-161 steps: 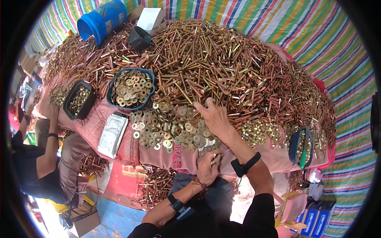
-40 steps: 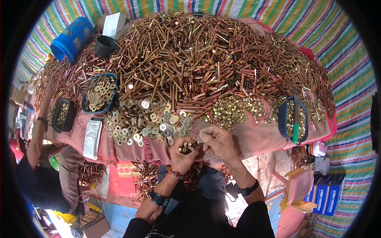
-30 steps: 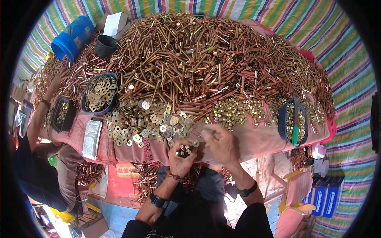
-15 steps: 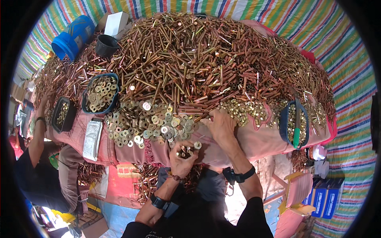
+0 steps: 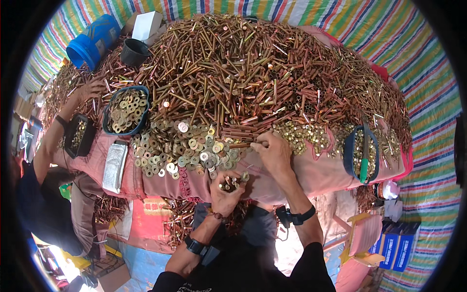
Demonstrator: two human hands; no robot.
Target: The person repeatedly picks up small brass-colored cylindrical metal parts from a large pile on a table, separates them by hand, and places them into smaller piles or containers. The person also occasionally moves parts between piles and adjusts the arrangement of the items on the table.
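My left hand (image 5: 228,193) is wrapped round a bunch of brass-coloured bolts (image 5: 228,184), their ends pointing up, just off the near edge of the heap. To its right, my right hand (image 5: 270,151) is pinched closed at the end of a coppery bolt (image 5: 239,145), in front of a row of bolts lying side by side (image 5: 241,132). Loose flat washers (image 5: 170,146) spread to the left of the hands. Small brass-coloured nuts (image 5: 304,138) lie to the right. Behind them rises a large heap of long bolts and sleeves (image 5: 233,68).
A blue basket of washers (image 5: 105,121) and a black tub of nuts (image 5: 68,146) stand left. Another person's hand (image 5: 92,90) rests on the heap there. A blue basket (image 5: 348,155) with a green-handled tool (image 5: 364,168) stands right. A pink chair (image 5: 366,231) is below.
My right hand stays pinched by the bolt row, hardly shifted. My left hand still holds its bunch, tilted slightly. The other person's hand has reached farther onto the heap.
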